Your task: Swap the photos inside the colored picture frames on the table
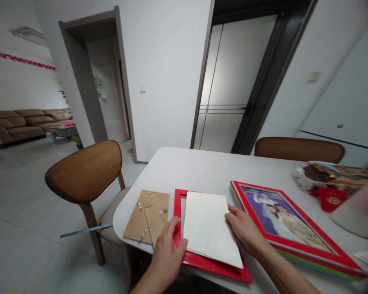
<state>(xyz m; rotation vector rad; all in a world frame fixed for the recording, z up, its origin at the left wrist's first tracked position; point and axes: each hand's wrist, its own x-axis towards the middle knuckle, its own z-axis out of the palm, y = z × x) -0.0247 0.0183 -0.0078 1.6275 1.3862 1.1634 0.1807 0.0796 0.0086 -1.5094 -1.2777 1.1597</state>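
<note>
On the white table (196,167), a cream rectangular sheet (211,228), pinched by the right hand (245,230), lies over a red rectangular frame (208,265) clasped by the left hand (168,253). Brown boards (135,224) with metal clips (141,235) lie left of both hands, a red-framed photograph (282,220) to their right.

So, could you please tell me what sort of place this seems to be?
Probably a home's dining area: a white table with a wooden-backed chair beside it, and a brown sofa further off.
</note>
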